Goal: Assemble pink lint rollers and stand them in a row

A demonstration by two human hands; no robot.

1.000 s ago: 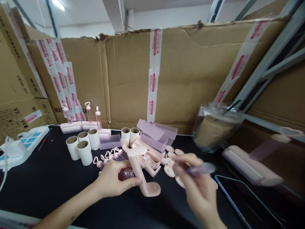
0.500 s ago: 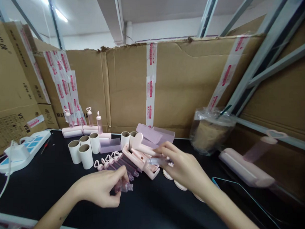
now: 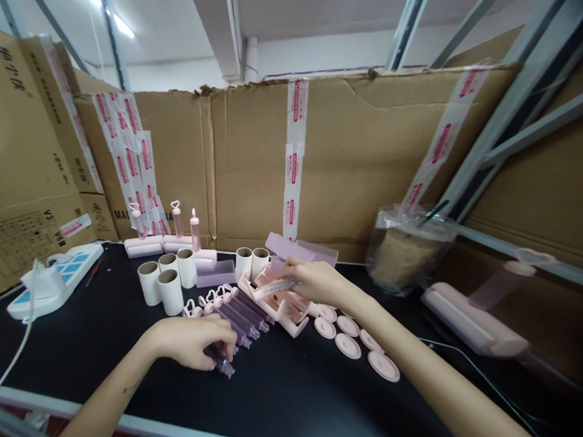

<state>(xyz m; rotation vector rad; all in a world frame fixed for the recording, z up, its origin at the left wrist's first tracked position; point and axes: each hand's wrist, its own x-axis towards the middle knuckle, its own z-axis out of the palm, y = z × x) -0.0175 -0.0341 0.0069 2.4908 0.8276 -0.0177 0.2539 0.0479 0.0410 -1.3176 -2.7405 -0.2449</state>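
Purple tube (image 3: 224, 367) is in the left hand (image 3: 196, 341), fingers curled round it, clear end poking out toward the right just above or on the black table (image 3: 285, 397); can't tell if it touches. Right hand (image 3: 315, 283) is well apart from the left, fingers pinched on a clear piece (image 3: 280, 286) over the pink brackets (image 3: 290, 317); can't tell if it also grips a bracket. Heart-topped tubes (image 3: 243, 314) lie side by side in a slanted row between left hand and brackets, hearts away from the person. Pink discs (image 3: 347, 346) lie flat right of the brackets, below the right forearm in view. Four white rolls (image 3: 170, 292) stand upright left of the row, two more behind the brackets. Purple tray (image 3: 215, 276) sits between the two groups; purple covers (image 3: 290, 246) are piled behind the right hand. Three assembled units (image 3: 144, 246) line the cardboard (image 3: 245, 166) back left, tubes upright. Another unit (image 3: 476, 320) is far right, near the bagged cup (image 3: 400, 257). Power strip (image 3: 69, 274) far left.
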